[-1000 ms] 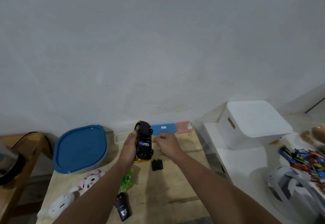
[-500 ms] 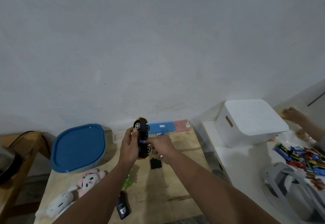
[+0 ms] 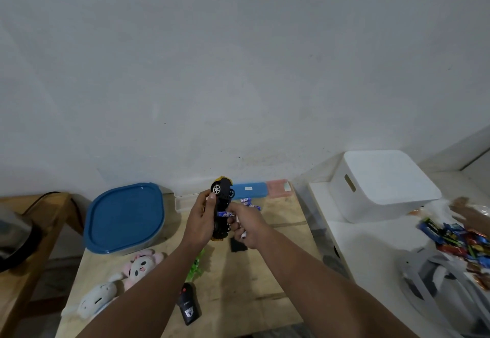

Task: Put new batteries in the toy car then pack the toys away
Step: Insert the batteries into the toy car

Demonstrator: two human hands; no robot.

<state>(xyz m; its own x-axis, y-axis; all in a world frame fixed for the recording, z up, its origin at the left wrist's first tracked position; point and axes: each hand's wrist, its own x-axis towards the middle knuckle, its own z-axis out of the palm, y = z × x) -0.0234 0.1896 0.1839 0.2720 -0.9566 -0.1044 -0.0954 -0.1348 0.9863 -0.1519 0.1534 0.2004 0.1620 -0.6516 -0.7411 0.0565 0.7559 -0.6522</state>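
Left hand [image 3: 199, 221] grips the toy car [image 3: 222, 206] above the worktop [image 3: 238, 279], underside turned toward the right hand [image 3: 245, 222], nose at 12 o'clock. Right hand pinches a blue-white battery [image 3: 225, 214] against the car's underside (more batteries [image 3: 249, 202] lie at 1 o'clock). Black battery cover [image 3: 237, 245] lies at 5 o'clock.

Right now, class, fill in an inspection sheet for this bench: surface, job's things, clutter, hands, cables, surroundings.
Surface: wooden table, scuffed.
Job's things: toy car underside out; battery at it; spare batteries; black cover; remote; blue-lidded box.
Clutter: plush toys, green toy.
Hands: left hand has a grip on the car; right hand pinches the battery.
Cables: black cable.
Surroundings: white box, wrappers.
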